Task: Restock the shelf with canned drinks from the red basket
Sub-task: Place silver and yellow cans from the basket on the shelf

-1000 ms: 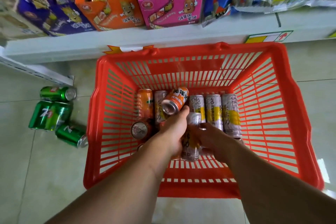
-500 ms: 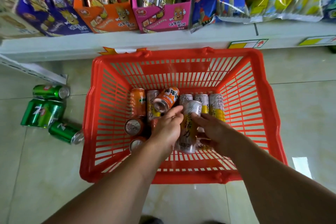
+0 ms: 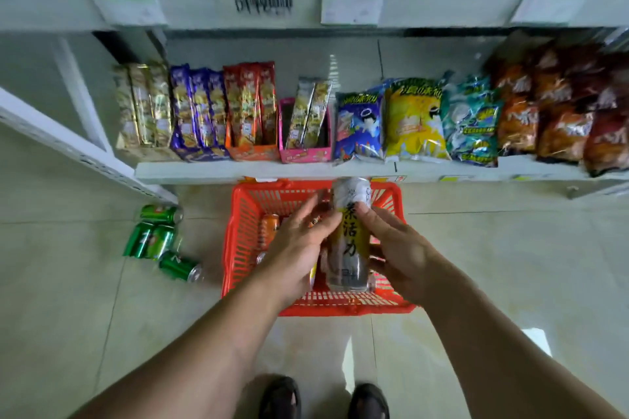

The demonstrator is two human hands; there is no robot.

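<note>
Glossy metal can (image 3: 350, 235), slatted red plastic basket (image 3: 240, 241), shiny foil snack bags (image 3: 413, 122), polished floor tiles (image 3: 68, 299).

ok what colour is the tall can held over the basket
The tall can is silver-white with a yellow band bearing dark characters, clearest in the head view.
</note>
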